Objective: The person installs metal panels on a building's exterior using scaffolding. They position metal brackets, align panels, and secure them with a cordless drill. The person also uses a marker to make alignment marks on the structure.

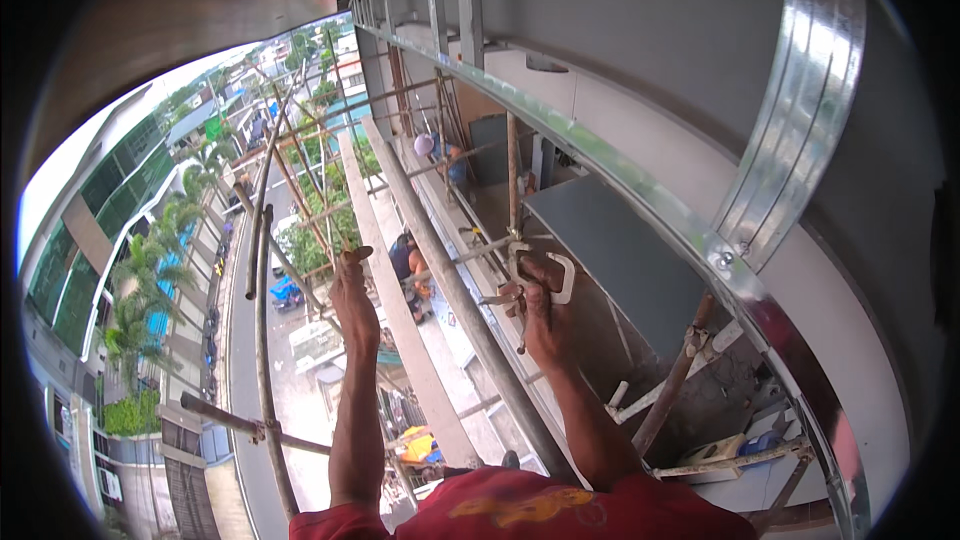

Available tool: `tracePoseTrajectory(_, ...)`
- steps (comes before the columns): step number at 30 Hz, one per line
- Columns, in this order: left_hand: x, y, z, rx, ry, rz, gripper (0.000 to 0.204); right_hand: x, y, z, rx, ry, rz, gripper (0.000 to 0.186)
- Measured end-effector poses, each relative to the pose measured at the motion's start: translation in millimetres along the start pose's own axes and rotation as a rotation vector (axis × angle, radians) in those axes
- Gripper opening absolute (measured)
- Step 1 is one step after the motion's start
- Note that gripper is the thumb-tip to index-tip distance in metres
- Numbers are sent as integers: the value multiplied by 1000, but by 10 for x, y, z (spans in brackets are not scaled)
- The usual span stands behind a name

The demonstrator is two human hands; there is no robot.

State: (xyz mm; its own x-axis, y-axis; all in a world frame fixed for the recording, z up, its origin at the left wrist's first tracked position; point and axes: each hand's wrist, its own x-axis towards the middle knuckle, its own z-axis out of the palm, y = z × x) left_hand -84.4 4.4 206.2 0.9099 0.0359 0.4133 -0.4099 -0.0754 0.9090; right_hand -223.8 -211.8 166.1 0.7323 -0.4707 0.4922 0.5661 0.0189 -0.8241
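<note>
My left hand is raised at the centre-left over the scaffold, its fingers closed at a small brown flat item that I cannot make out clearly. My right hand, right of centre, grips a metal clamp with pale C-shaped jaws; part of it is hidden by my fingers. Between my forearms a long round pole runs away from me beside a pale plank. A shiny metal channel runs along the wall to the right of my right hand.
Scaffold tubes surround me, high above a street with palms. A dark board lies at the right, below wall framing. A co-worker in a pale cap is farther along; another person is lower down.
</note>
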Motion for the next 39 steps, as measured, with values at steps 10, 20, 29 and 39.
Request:
tracePoseTrajectory(10, -2934, -3566, 94, 451, -848, -1114, 80, -1311, 1465, -671, -1248, -245, 32, 30)
tracePoseTrajectory(20, -3807, -4238, 805, 295, -1168, -1351, 72, -1573, 1813, -636, -1254, -326, 235, 47)
tracePoseTrajectory(29, -3805, -4011, 850, 217, -973, -1646, 47, -1491, 1767, -697, -1218, -380, 330, 35)
tracePoseTrajectory(39, -4147, -4187, 73, 235, -939, -1269, 35, -1481, 1731, -648, -1251, -283, 319, 45)
